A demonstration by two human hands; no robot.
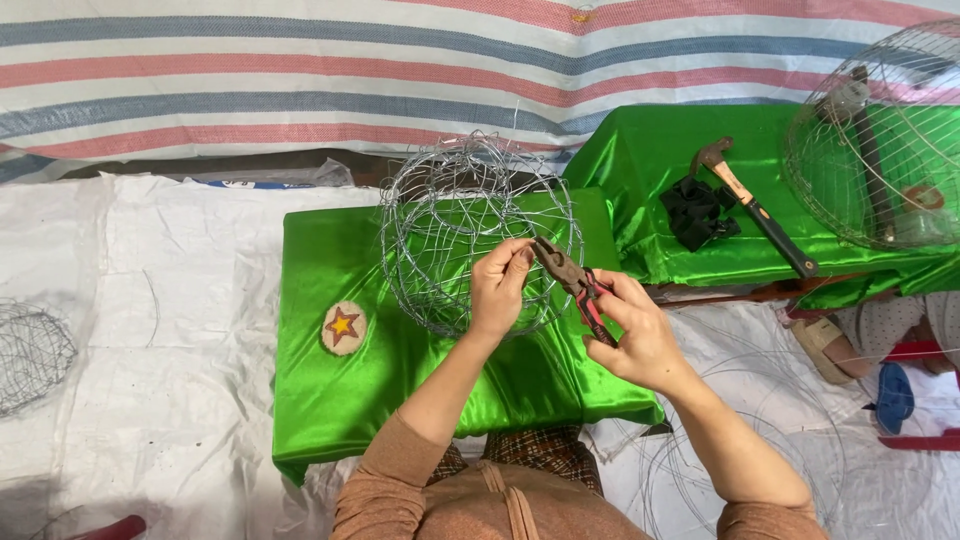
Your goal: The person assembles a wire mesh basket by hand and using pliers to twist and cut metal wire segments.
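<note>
Pinching the rim of the wire basket (450, 230), the left hand (497, 288) steadies it; the right hand (640, 335) grips pliers (572, 283). Light, springy, snaggy wire; best held by its rim.

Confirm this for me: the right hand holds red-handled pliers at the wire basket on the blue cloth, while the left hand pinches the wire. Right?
Not quite. The head view shows the cloth is green, not blue. The rest holds: the right hand holds red-handled pliers at the wire basket, and the left hand pinches the wire.
</note>
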